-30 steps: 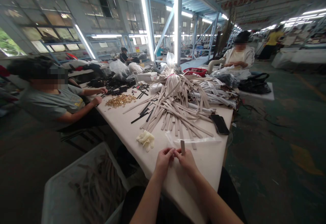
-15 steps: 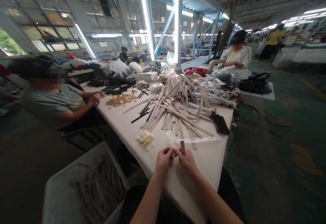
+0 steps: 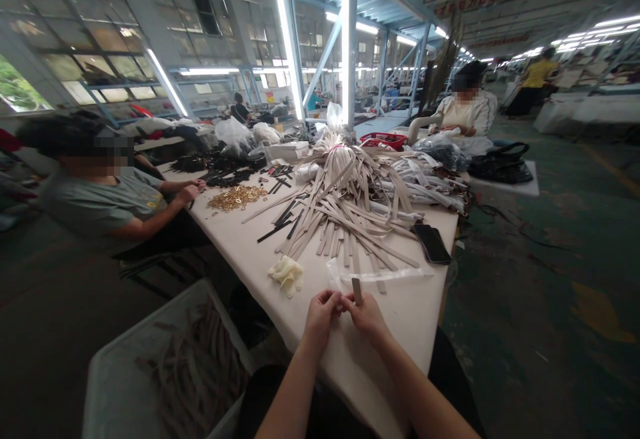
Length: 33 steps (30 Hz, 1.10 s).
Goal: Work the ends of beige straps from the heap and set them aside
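Nudged slightly leftward since a moment ago, the strip (image 3: 357, 289) stands up in the right hand's (image 3: 367, 312) grasp above the table (image 3: 403, 319), fingertips meeting the left hand's (image 3: 320, 312), whose hold I cannot make out: apparently fine fingerwork, calling next for a steady pinch.

Left forearm (image 3: 295, 386) and right forearm (image 3: 420, 389): bare, extended forward, converging. Left hand (image 3: 321, 312): fingers curled, thumb near forefinger. Right hand (image 3: 369, 314): fingers folded in a grip. Fingertips (image 3: 337, 297): close together, contact between hands unclear.
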{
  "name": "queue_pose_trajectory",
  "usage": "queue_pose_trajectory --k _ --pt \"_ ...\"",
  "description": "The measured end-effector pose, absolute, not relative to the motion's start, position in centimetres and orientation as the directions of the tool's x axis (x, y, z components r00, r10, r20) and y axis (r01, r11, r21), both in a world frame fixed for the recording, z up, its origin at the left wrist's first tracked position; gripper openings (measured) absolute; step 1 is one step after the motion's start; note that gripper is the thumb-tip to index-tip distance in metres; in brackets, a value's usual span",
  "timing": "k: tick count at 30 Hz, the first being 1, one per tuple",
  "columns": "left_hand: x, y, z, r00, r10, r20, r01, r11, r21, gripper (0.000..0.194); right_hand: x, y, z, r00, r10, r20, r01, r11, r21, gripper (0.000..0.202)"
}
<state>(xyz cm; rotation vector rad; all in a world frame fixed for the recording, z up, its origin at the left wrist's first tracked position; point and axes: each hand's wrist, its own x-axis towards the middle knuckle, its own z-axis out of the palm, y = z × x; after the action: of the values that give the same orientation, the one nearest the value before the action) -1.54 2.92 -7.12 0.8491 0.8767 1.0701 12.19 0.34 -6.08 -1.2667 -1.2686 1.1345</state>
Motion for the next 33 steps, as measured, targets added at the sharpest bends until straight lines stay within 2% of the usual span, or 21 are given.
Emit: queue_pose_trajectory --k 7,19,22,26,28,30,33 --pt "-1.7 2.9 -6.9 0.248 0.953 -0.173 -0.297 0.245 0.923 0.034 12.2 0.2 -5.6 0.083 0.996 0.014 0.176 -0.001 -0.984 0.049" --pt "-1.8 2.6 -6.6 0.245 0.955 -0.168 -0.272 0.234 0.933 0.032 12.2 0.3 -6.5 0.117 0.992 0.045 0.211 0.019 -0.977 0.051" --pt "-1.7 2.8 -6.6 0.177 0.969 -0.172 -0.38 0.228 0.897 0.031 12.0 0.3 -6.6 0.116 0.993 0.001 0.104 -0.012 -0.994 0.047" --pt "-1.5 3.4 -6.7 0.068 0.966 -0.248 -0.565 0.243 0.789 0.036 11.4 -0.2 -6.8 0.14 0.989 -0.055 -0.262 -0.017 -0.965 0.044" --pt "-1.5 3.6 -6.8 0.061 0.96 -0.272 -0.606 0.252 0.755 0.037 11.2 -0.6 -6.9 0.171 0.985 -0.034 -0.367 0.032 -0.93 0.04" --pt "-1.5 3.7 -7.0 0.064 0.958 -0.279 -0.622 0.257 0.739 0.037 11.1 -1.1 -7.0 0.178 0.984 -0.013 -0.363 0.053 -0.93 0.037" --pt "-1.5 3.8 -7.3 0.07 0.959 -0.274 -0.635 0.255 0.729 0.035 11.1 -1.7 -7.0 0.109 0.994 -0.016 -0.229 0.009 -0.973 0.04"
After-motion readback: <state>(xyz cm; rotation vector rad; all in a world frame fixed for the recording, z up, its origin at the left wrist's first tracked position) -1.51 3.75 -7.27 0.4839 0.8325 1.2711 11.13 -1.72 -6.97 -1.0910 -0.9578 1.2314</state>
